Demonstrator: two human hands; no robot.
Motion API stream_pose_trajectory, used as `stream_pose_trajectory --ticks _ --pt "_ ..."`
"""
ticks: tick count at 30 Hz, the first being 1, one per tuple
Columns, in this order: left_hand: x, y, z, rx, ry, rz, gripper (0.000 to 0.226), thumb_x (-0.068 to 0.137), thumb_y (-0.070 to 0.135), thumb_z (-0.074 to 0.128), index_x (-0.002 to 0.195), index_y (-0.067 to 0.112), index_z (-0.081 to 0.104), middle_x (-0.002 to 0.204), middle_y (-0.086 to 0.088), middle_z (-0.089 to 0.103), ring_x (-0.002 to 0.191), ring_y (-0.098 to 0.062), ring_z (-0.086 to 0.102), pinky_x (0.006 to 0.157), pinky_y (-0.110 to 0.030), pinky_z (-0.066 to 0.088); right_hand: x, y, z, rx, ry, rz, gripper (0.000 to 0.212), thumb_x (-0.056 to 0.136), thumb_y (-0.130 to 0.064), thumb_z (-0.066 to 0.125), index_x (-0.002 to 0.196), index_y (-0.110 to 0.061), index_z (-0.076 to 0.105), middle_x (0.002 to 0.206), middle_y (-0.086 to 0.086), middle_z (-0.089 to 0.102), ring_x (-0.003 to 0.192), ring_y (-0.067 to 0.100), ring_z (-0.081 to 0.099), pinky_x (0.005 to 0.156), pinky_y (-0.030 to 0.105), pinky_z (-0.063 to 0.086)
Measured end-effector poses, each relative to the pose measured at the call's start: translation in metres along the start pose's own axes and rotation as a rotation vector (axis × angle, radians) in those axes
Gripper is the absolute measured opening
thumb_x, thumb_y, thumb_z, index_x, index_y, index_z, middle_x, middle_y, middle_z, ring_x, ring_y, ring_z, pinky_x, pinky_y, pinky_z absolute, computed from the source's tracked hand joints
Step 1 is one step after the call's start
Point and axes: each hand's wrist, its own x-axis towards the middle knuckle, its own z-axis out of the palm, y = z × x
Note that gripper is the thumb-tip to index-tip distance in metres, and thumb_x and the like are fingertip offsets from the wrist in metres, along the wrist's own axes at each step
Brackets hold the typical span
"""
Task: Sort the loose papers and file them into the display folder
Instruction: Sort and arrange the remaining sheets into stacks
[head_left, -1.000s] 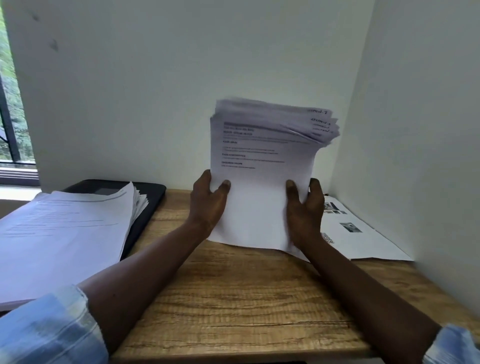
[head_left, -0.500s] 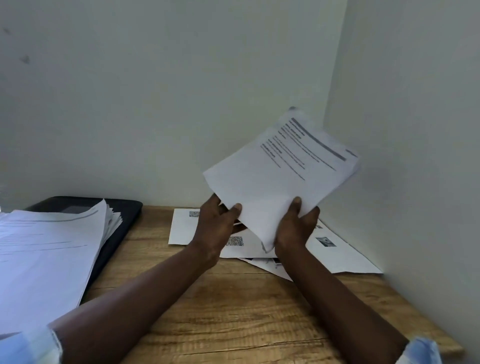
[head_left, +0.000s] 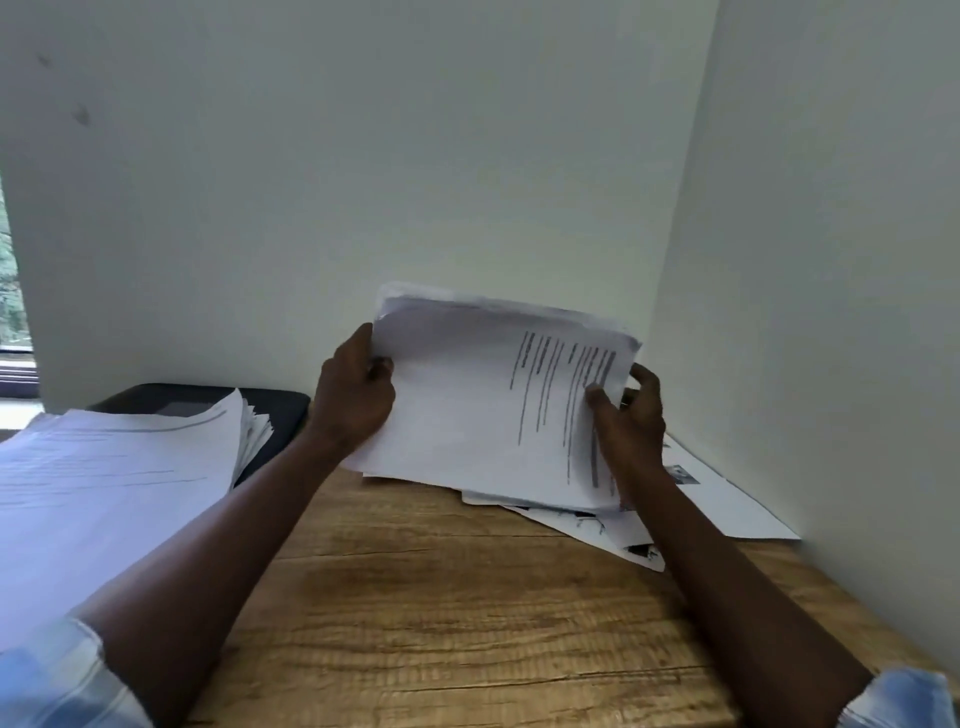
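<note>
The left hand (head_left: 358, 397) grips the left edge of a thick stack of white printed paper sheets (head_left: 467, 410), thumb on the front face, while the right hand (head_left: 631, 423) clamps the right edge, thumb across the blurred lines of text. The stack is tilted up over the far side of the brown wood-grain table (head_left: 441, 597), its lower edge just above several loose white sheets with small printed pictures (head_left: 727, 501) lying by the right wall. Well apart at the left, a second white paper pile (head_left: 114, 467) rests partly on a flat black case with rounded corners (head_left: 283, 410).
</note>
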Motion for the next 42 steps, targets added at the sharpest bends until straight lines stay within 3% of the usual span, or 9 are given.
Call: stream_pose_trajectory --ticks 9,14,20,23,26,30,36,39,42 --pt "0.001 -0.009 -0.005 -0.35 0.18 -0.153 0.03 0.082 0.004 0.054 0.108 0.014 0.066 0.093 0.01 0.066 0.082 -0.006 0.057 0.072 -0.028 0.045 -0.025 -0.033 0.012 0.242 0.119 -0.373 0.019 0.105 -0.022 0.055 0.12 -0.019 0.044 0.105 -0.011 0.063 0.097 0.005 0.064 0.086 0.027 0.054" --pt "-0.019 -0.009 0.006 -0.498 0.18 -0.431 0.019 0.074 0.009 0.062 0.093 0.007 0.066 0.08 0.005 0.061 0.073 -0.013 0.05 0.065 -0.031 0.04 -0.044 -0.016 0.028 0.213 0.08 -0.205 0.02 0.105 -0.033 0.056 0.112 -0.015 0.053 0.094 -0.01 0.065 0.081 -0.009 0.062 0.071 0.016 0.049" --pt "-0.008 -0.001 0.003 -0.613 0.293 -0.312 0.013 0.075 0.003 0.056 0.082 0.014 0.059 0.077 0.007 0.053 0.072 -0.011 0.043 0.06 -0.027 0.035 -0.043 -0.028 0.022 0.212 0.111 -0.397 0.017 0.108 -0.023 0.05 0.113 -0.006 0.049 0.093 -0.014 0.06 0.082 -0.009 0.06 0.069 0.01 0.045" --pt "-0.015 -0.02 0.011 -0.547 0.31 -0.452 0.021 0.077 0.013 0.047 0.086 0.014 0.066 0.079 0.0 0.059 0.078 -0.019 0.052 0.065 -0.03 0.039 -0.045 -0.012 0.027 0.083 -0.009 -0.302 0.015 0.106 -0.025 0.053 0.115 -0.014 0.048 0.094 -0.014 0.061 0.086 0.001 0.064 0.067 0.019 0.046" --pt "-0.016 -0.033 0.016 -0.327 0.315 -0.632 0.05 0.074 0.027 0.036 0.106 0.008 0.069 0.106 -0.025 0.069 0.102 -0.044 0.065 0.083 -0.048 0.055 -0.041 0.002 0.032 -0.07 -0.07 -0.224 0.019 0.104 -0.021 0.054 0.12 -0.013 0.048 0.103 -0.003 0.064 0.097 0.024 0.064 0.074 0.03 0.048" --pt "-0.012 -0.011 0.007 -0.013 0.327 -0.579 0.04 0.092 0.018 0.038 0.117 0.005 0.067 0.117 -0.026 0.069 0.109 -0.046 0.062 0.085 -0.039 0.044 -0.033 -0.002 0.031 -0.219 -0.002 -0.271 0.022 0.103 -0.024 0.051 0.12 -0.012 0.044 0.108 0.011 0.065 0.095 0.032 0.061 0.082 0.044 0.052" --pt "-0.014 -0.016 0.011 -0.257 0.284 -0.447 0.028 0.099 0.001 0.053 0.125 0.006 0.063 0.126 -0.018 0.065 0.124 -0.038 0.057 0.079 -0.019 0.04 -0.029 -0.005 0.024 0.003 -0.065 -0.074 0.023 0.098 -0.021 0.056 0.115 -0.011 0.047 0.102 0.011 0.063 0.085 0.029 0.063 0.073 0.05 0.058" --pt "-0.019 -0.016 0.009 -0.488 0.26 -0.333 0.06 0.067 -0.018 0.073 0.096 0.031 0.055 0.095 0.006 0.062 0.102 -0.03 0.061 0.071 -0.024 0.051 -0.027 -0.007 0.02 0.336 -0.142 0.002 0.042 0.083 -0.021 0.059 0.122 -0.006 0.051 0.108 0.014 0.063 0.088 0.027 0.066 0.054 0.038 0.059" --pt "-0.012 -0.014 0.004 -0.568 0.238 -0.376 0.032 0.083 -0.007 0.06 0.095 0.022 0.064 0.092 0.0 0.062 0.086 -0.024 0.058 0.054 -0.03 0.057 -0.023 -0.011 0.021 0.371 -0.107 0.025 0.022 0.101 -0.018 0.056 0.123 -0.015 0.055 0.116 0.011 0.063 0.095 0.031 0.068 0.055 0.035 0.06"
